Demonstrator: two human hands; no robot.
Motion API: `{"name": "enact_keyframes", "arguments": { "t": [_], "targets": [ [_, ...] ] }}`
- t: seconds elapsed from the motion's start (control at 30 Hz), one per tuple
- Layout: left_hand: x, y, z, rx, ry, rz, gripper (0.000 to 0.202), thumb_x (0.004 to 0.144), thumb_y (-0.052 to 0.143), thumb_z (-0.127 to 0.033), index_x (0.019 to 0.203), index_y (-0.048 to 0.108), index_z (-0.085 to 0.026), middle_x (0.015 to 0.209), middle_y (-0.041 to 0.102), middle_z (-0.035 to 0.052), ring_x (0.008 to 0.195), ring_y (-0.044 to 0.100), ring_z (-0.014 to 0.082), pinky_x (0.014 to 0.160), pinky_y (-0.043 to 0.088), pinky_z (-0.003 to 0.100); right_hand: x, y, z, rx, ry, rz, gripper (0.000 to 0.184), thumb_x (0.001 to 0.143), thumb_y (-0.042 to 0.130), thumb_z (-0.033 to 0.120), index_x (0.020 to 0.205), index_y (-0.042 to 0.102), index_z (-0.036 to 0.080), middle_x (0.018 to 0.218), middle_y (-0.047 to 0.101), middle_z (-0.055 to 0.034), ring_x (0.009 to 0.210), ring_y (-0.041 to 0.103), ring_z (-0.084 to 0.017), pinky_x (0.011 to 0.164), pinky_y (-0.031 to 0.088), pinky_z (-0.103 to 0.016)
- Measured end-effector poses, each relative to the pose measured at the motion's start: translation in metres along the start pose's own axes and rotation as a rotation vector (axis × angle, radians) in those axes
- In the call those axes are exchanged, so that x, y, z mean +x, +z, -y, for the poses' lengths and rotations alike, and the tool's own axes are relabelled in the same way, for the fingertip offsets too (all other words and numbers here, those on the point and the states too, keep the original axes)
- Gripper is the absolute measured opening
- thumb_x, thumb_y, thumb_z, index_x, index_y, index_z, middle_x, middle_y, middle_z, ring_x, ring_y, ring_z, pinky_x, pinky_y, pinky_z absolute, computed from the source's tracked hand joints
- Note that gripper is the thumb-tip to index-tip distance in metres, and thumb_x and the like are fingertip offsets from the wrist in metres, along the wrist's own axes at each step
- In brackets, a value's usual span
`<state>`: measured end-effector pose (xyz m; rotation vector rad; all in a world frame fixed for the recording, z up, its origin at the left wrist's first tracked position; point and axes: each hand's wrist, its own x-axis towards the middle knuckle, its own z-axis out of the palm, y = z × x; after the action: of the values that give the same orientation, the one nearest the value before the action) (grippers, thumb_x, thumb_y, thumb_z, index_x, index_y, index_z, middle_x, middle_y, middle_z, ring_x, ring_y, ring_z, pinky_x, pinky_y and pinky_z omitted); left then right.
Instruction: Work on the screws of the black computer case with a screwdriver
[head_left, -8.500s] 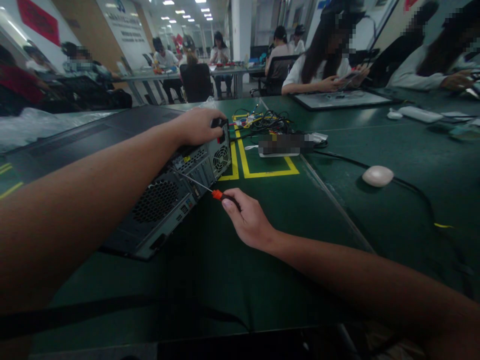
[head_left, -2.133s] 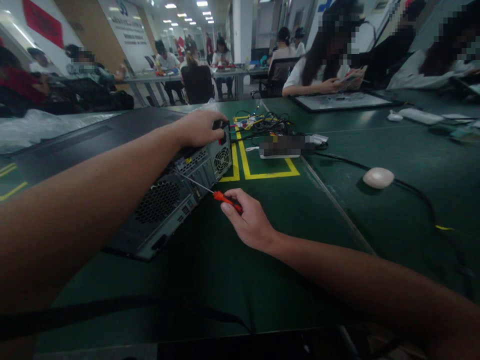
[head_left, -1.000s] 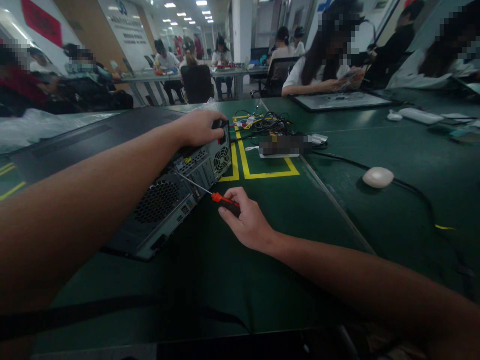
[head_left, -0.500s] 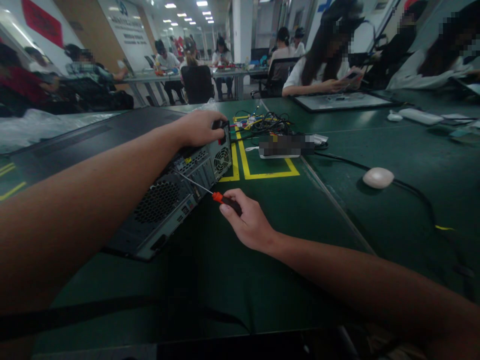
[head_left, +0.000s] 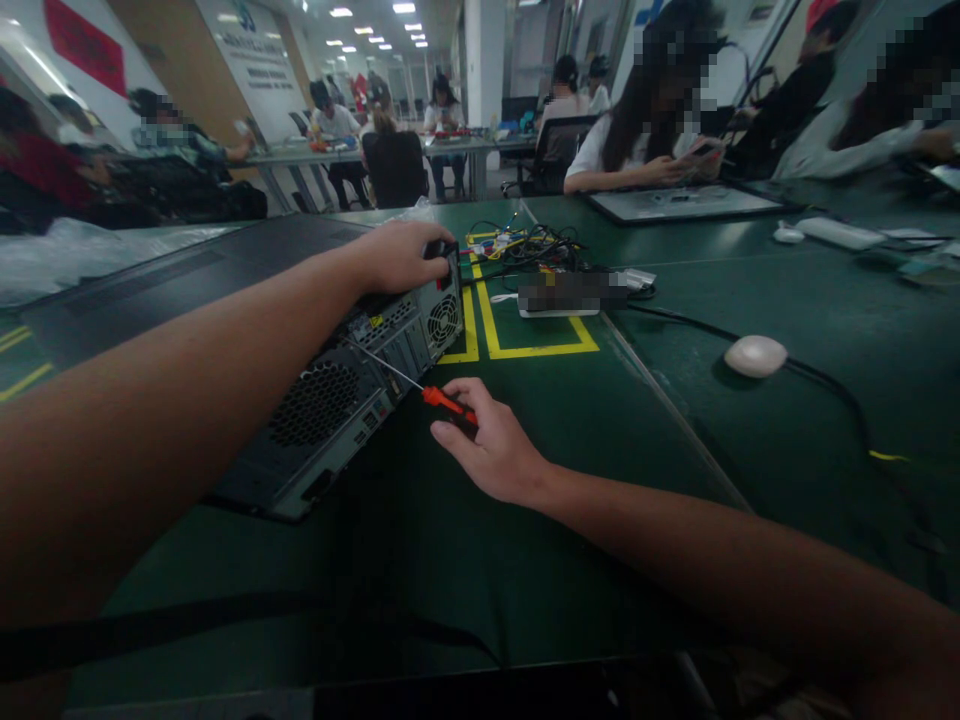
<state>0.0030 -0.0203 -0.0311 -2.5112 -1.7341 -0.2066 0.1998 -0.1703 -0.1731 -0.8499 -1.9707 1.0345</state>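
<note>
A black desktop computer case point(head_left: 330, 395) lies on its side on the green table, its rear panel with fan grilles facing me. My left hand point(head_left: 401, 255) is closed over the case's top far corner. My right hand point(head_left: 487, 445) grips the red and black handle of a screwdriver point(head_left: 442, 400). The thin shaft runs up and left, and its tip touches the rear panel near the ports.
A power strip point(head_left: 574, 290) and a tangle of cables point(head_left: 525, 242) lie inside yellow tape lines point(head_left: 491, 330) behind the case. A white mouse point(head_left: 755, 355) with its cord sits to the right. Several people sit at the far tables.
My right fingers have shifted round the screwdriver handle, showing more red than half a second ago. The case and my left hand have stayed in place.
</note>
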Motion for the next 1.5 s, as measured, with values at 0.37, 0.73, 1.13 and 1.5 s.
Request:
{"name": "enact_keyframes", "arguments": {
  "t": [0.37, 0.73, 1.13, 1.5],
  "targets": [
    [-0.0003, 0.0, -0.0011, -0.003, -0.012, 0.005, 0.067, 0.088, 0.055, -0.045, 0.151, 0.063, -0.024, 0.132, 0.071, 0.0106, 0.126, 0.063, 0.0341, 0.112, 0.045, 0.044, 0.0009, -0.0008, 0.0013, 0.031, 0.036, -0.007, 0.014, 0.102, 0.059, 0.029, 0.112, 0.052, 0.022, 0.088, 0.059, 0.0007, 0.075, 0.057, -0.017, 0.069, 0.044, -0.034],
    [0.0, -0.0006, -0.0005, 0.009, -0.008, 0.005, 0.064, 0.092, 0.054, -0.046, 0.151, 0.062, -0.023, 0.135, 0.07, 0.0105, 0.127, 0.063, 0.0329, 0.111, 0.046, 0.042, 0.0002, -0.0018, 0.0035, 0.018, 0.008, -0.042, 0.013, 0.103, 0.055, 0.033, 0.11, 0.055, 0.022, 0.087, 0.059, 0.0005, 0.074, 0.055, -0.017, 0.071, 0.042, -0.033],
    [-0.0014, -0.0002, -0.0022, 0.009, -0.007, -0.001, 0.063, 0.093, 0.054, -0.043, 0.151, 0.062, -0.022, 0.134, 0.072, 0.01, 0.127, 0.063, 0.0318, 0.111, 0.046, 0.04, 0.0, -0.0013, -0.0004, -0.02, -0.074, -0.125, 0.018, 0.105, 0.056, 0.035, 0.113, 0.063, 0.02, 0.101, 0.067, -0.0045, 0.086, 0.06, -0.019, 0.078, 0.046, -0.034],
    [0.0006, 0.0009, 0.0002, 0.028, 0.006, 0.003, 0.064, 0.093, 0.052, -0.045, 0.152, 0.062, -0.021, 0.135, 0.071, 0.0107, 0.126, 0.064, 0.0315, 0.11, 0.046, 0.04, 0.002, -0.0007, -0.0031, -0.057, -0.102, -0.091, 0.024, 0.11, 0.046, 0.034, 0.106, 0.064, 0.018, 0.093, 0.065, -0.0041, 0.084, 0.06, -0.019, 0.077, 0.045, -0.033]
  ]
}}
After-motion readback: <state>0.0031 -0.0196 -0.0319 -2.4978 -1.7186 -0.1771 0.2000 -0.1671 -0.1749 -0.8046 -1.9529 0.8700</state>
